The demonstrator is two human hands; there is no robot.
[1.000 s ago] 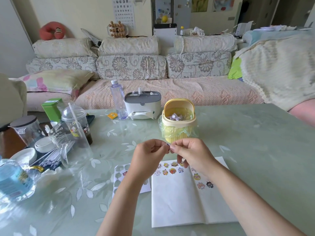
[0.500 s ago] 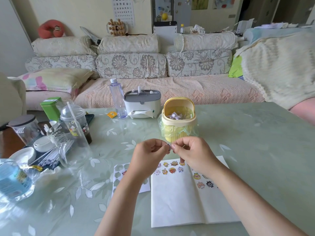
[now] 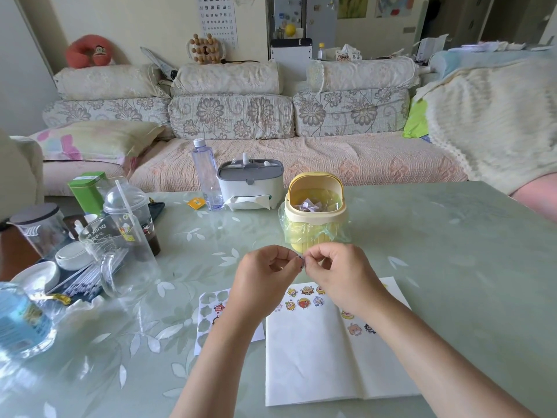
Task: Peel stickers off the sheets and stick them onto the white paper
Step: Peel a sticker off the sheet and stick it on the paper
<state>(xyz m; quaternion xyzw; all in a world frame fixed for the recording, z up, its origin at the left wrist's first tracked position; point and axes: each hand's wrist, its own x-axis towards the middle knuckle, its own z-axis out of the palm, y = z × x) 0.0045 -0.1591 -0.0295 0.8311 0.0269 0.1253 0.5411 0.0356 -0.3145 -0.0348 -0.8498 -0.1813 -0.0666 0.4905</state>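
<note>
The left hand [image 3: 265,279] and the right hand [image 3: 337,276] are held a little above the table [image 3: 452,251] and meet at the fingertips. Each hand pinches with thumb and forefinger the same small dark sticker [image 3: 300,262], which sits exactly between them. The other fingers of both hands are curled in. The sticker is very small in this view, so it is hard to say if some backing is attached to it.

Below the pinch, on the person's side, the white paper [image 3: 316,363] lies flat on the table with a fold down its middle. A group of cartoon stickers [image 3: 303,303] is stuck along its far edge, just under the right hand and partly hidden by the wrist. Under the left wrist, touching the left edge of the paper, lies the sticker sheet [image 3: 208,315]. Most of its shapes are empty and a few coloured ones show beside the forearm.

Just beyond the pinch stands a small yellow bin [image 3: 315,206] lined with a thin bag, with paper scraps inside. Well to the left of the grip stands a clear plastic cup [image 3: 126,267].
</note>
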